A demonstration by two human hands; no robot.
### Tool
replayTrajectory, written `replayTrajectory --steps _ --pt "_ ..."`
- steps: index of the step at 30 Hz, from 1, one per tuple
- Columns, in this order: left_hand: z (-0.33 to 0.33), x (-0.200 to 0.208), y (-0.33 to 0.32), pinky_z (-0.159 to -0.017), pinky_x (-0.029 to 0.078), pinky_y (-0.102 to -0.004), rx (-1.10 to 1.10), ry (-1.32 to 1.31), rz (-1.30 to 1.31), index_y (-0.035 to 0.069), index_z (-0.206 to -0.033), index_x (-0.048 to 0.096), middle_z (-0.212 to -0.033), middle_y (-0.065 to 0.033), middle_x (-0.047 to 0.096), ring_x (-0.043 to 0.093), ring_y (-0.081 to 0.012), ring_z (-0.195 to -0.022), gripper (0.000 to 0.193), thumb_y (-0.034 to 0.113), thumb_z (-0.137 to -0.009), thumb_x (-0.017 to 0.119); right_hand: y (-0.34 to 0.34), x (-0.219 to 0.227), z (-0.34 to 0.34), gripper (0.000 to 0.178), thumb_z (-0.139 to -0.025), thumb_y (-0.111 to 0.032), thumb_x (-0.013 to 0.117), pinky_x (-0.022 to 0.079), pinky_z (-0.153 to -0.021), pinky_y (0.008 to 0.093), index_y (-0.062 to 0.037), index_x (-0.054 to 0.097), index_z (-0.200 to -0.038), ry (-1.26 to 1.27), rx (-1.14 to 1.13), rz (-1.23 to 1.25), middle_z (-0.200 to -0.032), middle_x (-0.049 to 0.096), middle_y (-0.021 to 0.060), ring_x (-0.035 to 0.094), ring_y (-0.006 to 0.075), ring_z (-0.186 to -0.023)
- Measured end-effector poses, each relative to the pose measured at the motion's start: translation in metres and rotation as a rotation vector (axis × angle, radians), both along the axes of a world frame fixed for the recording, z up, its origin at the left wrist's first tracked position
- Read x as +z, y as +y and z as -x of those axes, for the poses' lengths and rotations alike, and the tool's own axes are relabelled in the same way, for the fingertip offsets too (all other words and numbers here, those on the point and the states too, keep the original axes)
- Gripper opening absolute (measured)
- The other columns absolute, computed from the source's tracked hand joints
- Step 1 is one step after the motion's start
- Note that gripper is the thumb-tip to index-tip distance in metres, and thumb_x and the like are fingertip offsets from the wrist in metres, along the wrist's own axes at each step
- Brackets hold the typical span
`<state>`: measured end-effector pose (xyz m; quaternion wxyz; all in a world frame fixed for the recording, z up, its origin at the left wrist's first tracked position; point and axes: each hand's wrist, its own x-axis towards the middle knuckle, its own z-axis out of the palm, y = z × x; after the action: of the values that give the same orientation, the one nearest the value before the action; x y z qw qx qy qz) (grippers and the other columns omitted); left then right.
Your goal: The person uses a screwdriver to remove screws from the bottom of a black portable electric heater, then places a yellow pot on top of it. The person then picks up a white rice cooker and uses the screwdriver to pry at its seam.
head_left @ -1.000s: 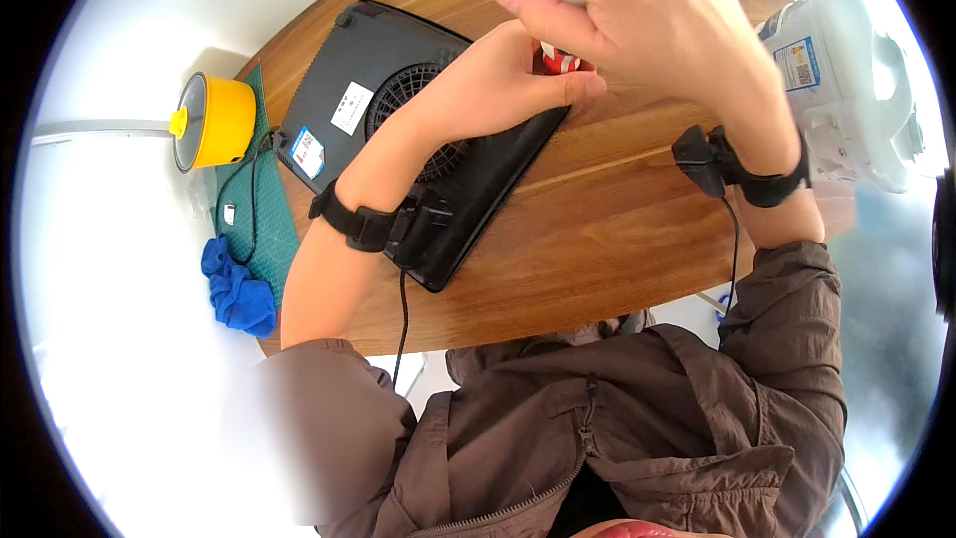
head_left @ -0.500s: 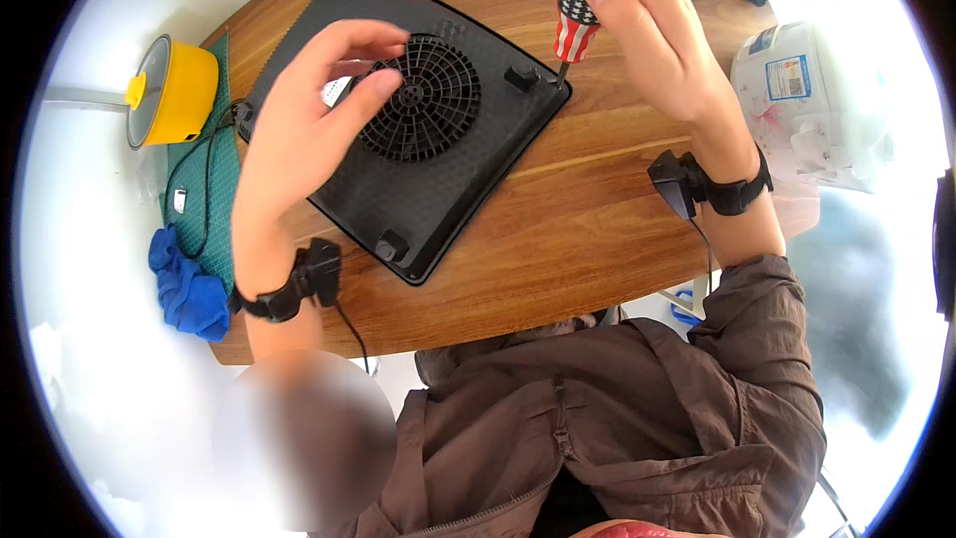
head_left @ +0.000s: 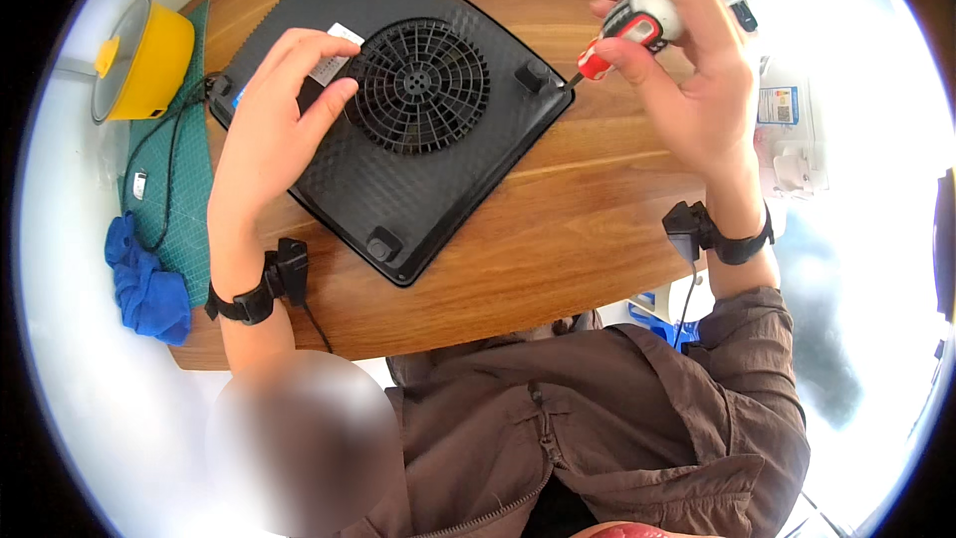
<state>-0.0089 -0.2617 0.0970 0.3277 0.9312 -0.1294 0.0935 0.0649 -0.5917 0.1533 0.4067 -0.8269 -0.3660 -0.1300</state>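
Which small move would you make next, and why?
I'd probably press the left grip onto the black appliance to steady it: that grip is open and holding nothing, while the right grip holds the screwdriver, its tip at the appliance's right corner, though exact contact is unclear.

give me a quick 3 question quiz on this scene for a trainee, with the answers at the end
1. What does the right grip hold?
2. True or false: the yellow lidded container is left of the black panel with the round grille.
3. Which colour is the crumpled cloth: A red, B blue, C white?

Key: 1. A screwdriver, its tip end at a corner of the black panel. 2. True. 3. B.
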Motion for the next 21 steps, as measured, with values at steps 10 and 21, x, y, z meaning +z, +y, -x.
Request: replayTrajectory --steps 10,21 --pt "-0.004 -0.016 0.003 -0.104 0.046 -0.0383 -0.032 -0.040 -0.064 0.006 -0.118 0.068 -0.121 -0.0078 0.062 0.057 -0.0298 -0.119 0.024 0.009 -0.094 0.072 -0.022 -0.003 -0.003 0.032 -0.103 -0.014 0.065 0.054 -0.094 0.0322 0.0003 0.063 -0.131 -0.045 0.026 0.065 -0.123 0.071 0.0150 0.070 0.0231 -0.107" --pt "-0.008 -0.025 -0.001 -0.106 0.044 -0.0397 -0.002 -0.070 -0.109 0.007 -0.122 0.067 -0.124 -0.0082 0.061 0.055 -0.0313 -0.120 0.031 0.008 -0.092 0.072 -0.037 -0.020 -0.020 0.044 -0.101 -0.009 0.065 0.055 -0.100 0.0381 0.0026 0.053 -0.142 -0.203 0.231 0.124 -0.130 0.064 0.0174 0.066 0.0256 -0.116"
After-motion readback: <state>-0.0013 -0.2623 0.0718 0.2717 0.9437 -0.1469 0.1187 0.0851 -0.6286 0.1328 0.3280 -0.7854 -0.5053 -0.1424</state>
